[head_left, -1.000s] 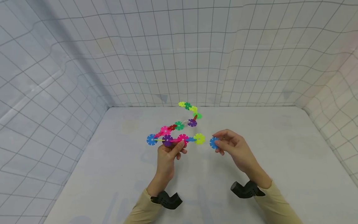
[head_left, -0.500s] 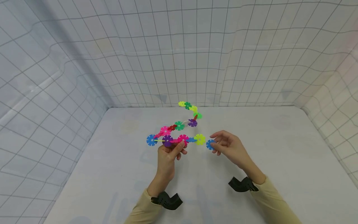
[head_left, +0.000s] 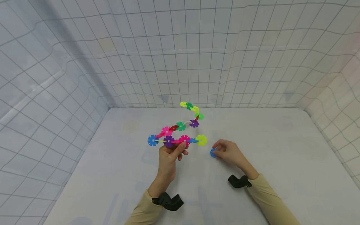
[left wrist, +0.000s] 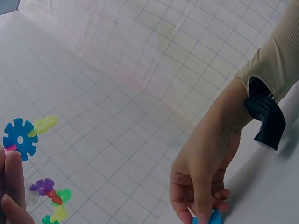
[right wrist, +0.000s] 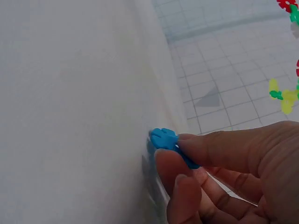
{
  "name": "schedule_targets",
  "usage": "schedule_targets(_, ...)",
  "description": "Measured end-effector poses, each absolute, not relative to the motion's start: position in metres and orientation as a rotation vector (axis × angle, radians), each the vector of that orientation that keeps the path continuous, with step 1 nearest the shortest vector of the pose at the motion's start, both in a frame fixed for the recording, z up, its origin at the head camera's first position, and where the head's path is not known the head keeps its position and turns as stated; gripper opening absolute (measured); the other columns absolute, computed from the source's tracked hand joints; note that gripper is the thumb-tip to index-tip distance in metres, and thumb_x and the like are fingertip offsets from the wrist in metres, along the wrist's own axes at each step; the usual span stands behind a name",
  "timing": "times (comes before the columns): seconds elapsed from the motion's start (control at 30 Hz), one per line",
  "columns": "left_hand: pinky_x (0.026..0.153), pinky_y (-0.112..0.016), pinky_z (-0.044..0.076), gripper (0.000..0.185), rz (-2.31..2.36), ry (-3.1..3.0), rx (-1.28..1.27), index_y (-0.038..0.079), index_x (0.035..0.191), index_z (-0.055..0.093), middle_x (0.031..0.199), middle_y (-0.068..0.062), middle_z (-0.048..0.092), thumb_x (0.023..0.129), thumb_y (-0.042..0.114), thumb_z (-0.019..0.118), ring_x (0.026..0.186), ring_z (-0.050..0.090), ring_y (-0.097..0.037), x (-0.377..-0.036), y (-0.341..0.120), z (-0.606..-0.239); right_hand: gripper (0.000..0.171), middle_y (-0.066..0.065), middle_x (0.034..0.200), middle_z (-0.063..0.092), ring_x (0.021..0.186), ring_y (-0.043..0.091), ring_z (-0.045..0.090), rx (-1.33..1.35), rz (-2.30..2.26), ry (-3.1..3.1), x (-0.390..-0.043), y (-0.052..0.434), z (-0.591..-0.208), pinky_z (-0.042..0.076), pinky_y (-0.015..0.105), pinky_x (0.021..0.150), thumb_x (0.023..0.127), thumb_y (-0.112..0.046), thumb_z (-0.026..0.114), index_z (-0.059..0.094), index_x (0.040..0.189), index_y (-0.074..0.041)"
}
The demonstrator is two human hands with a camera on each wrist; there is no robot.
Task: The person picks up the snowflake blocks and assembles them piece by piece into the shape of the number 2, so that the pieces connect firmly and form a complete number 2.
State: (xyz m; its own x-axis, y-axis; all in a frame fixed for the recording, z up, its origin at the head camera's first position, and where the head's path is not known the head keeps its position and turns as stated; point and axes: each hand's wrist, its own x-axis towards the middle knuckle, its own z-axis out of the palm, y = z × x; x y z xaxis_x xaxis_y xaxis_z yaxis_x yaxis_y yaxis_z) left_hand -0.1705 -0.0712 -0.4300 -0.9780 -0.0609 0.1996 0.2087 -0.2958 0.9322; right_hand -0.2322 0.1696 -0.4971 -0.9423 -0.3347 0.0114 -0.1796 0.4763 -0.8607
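Over white tabletop [head_left: 281, 162], grid-cloth walls [head_left: 168, 47]: left hand [head_left: 168, 154] gripping snowflake chain [head_left: 180, 132], right hand [head_left: 229, 153] pinching blue disc [head_left: 212, 152], perhaps touching down.

No readable text, labels or numbers anywhere.
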Motion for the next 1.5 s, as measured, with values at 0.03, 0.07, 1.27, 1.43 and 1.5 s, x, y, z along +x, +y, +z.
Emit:
schedule_targets(0.03, 0.05, -0.02, 0.04, 0.017, -2.393, -1.754, -0.188, -0.013, 0.091, 0.064, 0.076, -0.007, 0.068, 0.089, 0.003, 0.063, 0.061, 0.063, -0.013, -0.17, -0.071, -0.43, 0.011, -0.002, 0.07, 0.061, 0.057, 0.015, 0.058, -0.464, -1.428, 2.588, -0.233, 0.17, -0.499, 0.047, 0.027, 0.056, 0.083, -0.009, 0.072, 0.065, 0.092, -0.006)
schedule_targets(0.07, 0.05, -0.02, 0.04, 0.018, -2.393, -1.755, -0.188, -0.014, 0.092, 0.063, 0.076, -0.007, 0.068, 0.089, 0.003, 0.063, 0.061, 0.063, -0.013, -0.17, -0.071, -0.43, 0.011, -0.003, 0.07, 0.06, 0.057, 0.013, 0.057, -0.475, -1.391, 2.615, -0.233, 0.17, -0.5, 0.046, 0.027, 0.056, 0.083, -0.009, 0.072, 0.065, 0.091, -0.006)
schedule_targets(1.27, 0.05, -0.021, 0.042, 0.013, -2.441, -1.738, -0.199, 0.002, 0.092, 0.067, 0.083, -0.012, 0.068, 0.093, 0.014, 0.062, 0.062, 0.064, -0.014, -0.164, -0.046, -0.454, 0.019, 0.014, 0.073, 0.062, 0.059, 0.013, 0.061, -0.986, -2.076, 2.484, -0.179, 0.144, -0.413, 0.046, 0.025, 0.046, 0.085, 0.014, 0.061, 0.064, 0.098, 0.0)
schedule_targets(1.43, 0.05, -0.02, 0.041, 0.019, -2.461, -1.727, -0.178, -0.006, 0.096, 0.063, 0.085, -0.007, 0.068, 0.092, 0.012, 0.062, 0.062, 0.064, -0.013, -0.162, -0.041, -0.456, 0.017, 0.012, 0.075, 0.064, 0.059, 0.016, 0.062, -0.991, -2.084, 2.492, -0.18, 0.146, -0.416, 0.048, 0.026, 0.048, 0.086, 0.011, 0.062, 0.064, 0.097, -0.002)
schedule_targets(1.5, 0.049, -0.02, 0.04, 0.019, -2.472, -1.737, -0.144, -0.006, 0.095, 0.062, 0.085, -0.008, 0.068, 0.091, 0.012, 0.063, 0.061, 0.064, -0.014, -0.162, -0.039, -0.457, 0.016, 0.009, 0.075, 0.064, 0.059, 0.019, 0.063, -0.973, -2.089, 2.483, -0.18, 0.146, -0.417, 0.048, 0.027, 0.048, 0.086, 0.01, 0.062, 0.064, 0.096, -0.002)
